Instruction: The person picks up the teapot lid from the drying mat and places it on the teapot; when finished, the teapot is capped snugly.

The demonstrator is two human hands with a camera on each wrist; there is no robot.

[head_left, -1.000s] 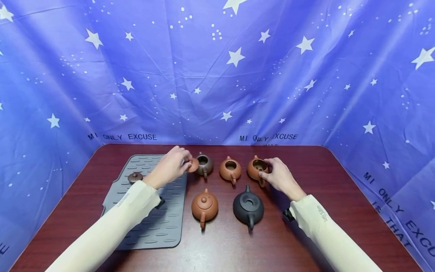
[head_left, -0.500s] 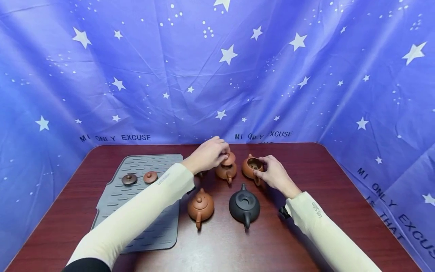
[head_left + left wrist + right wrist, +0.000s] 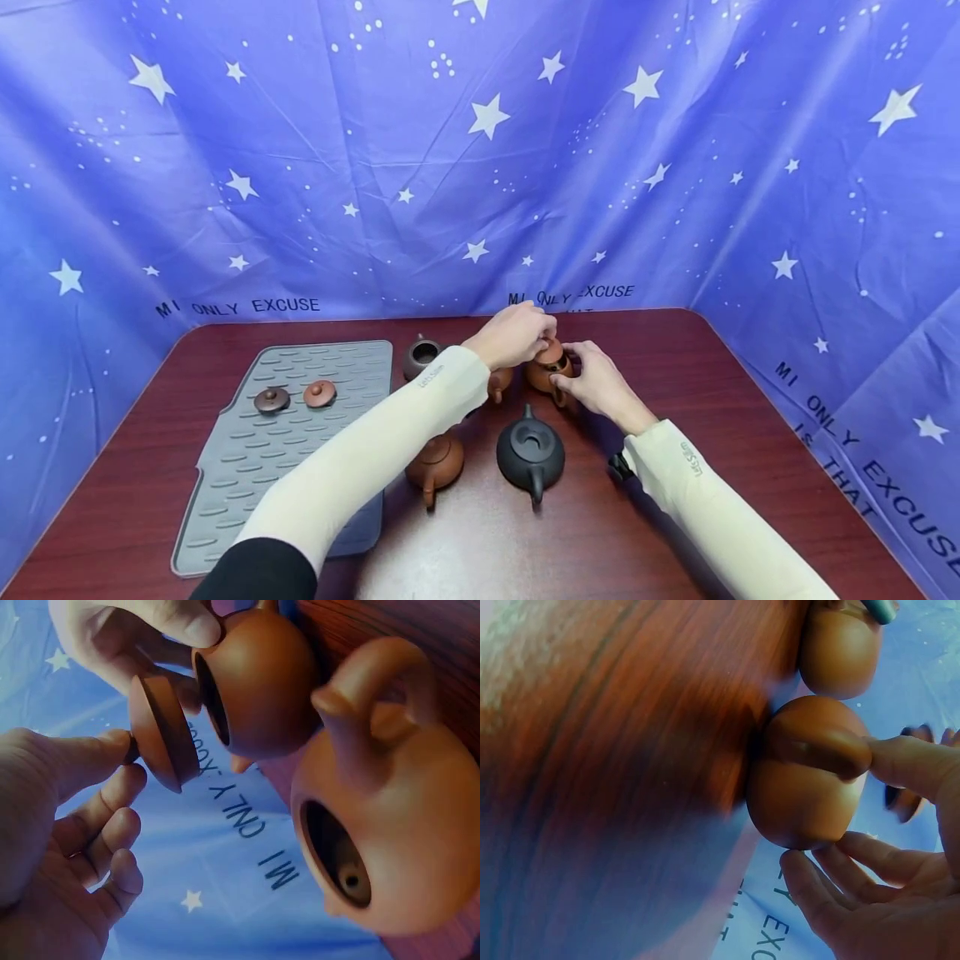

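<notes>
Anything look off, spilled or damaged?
Nothing stands out: no spill or damage shows. Two lids rest on the grey mat; the left grip holds a third lid clear of the teapot in the right grip.

Dark red-brown table, wood-grained, far corners rounded, sheen on the near part. Black teapot stands on it, handle toward the near edge. Left of the black teapot: orange-brown teapot, partly hidden; farther left, a ridged grey mat, lying flat. Behind the black teapot: dark brown teapot to back left, reddish teapot slightly left, open-topped clay teapot slightly right.
</notes>
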